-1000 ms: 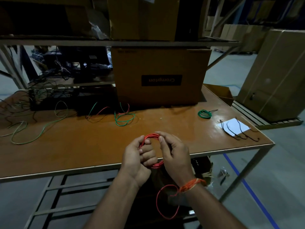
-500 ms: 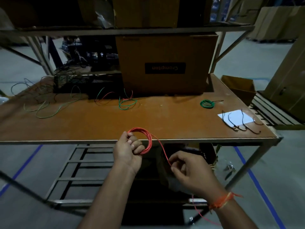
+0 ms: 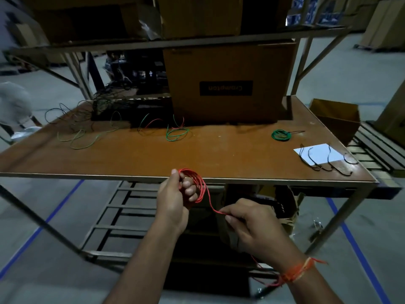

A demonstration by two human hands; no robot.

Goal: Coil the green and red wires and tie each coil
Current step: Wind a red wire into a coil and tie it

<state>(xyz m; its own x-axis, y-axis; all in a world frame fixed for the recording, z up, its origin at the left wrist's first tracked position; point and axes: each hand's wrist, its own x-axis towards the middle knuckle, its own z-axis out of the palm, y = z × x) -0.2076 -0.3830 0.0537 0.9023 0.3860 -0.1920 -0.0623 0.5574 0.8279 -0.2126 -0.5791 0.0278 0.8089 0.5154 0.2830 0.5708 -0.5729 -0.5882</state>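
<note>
My left hand (image 3: 175, 198) grips a red wire coil (image 3: 198, 185) of several loops just in front of the table's near edge. A loose strand of the same red wire runs down and right to my right hand (image 3: 247, 224), which pinches it between thumb and fingers; the tail hangs below my wrist. A small green coil (image 3: 281, 135) lies on the brown table (image 3: 219, 154) at the right. Loose green and red wires (image 3: 176, 133) lie near the table's middle back.
A large cardboard box (image 3: 228, 84) stands at the back of the table under a shelf. Several black ties lie on white paper (image 3: 320, 153) at the right edge. More tangled green wire (image 3: 85, 137) lies at the left. A small open box (image 3: 337, 115) sits beyond the right side.
My hands have come apart: the right hand left the coil and moved down and right, drawing out a strand. The view has shifted back from the table.
</note>
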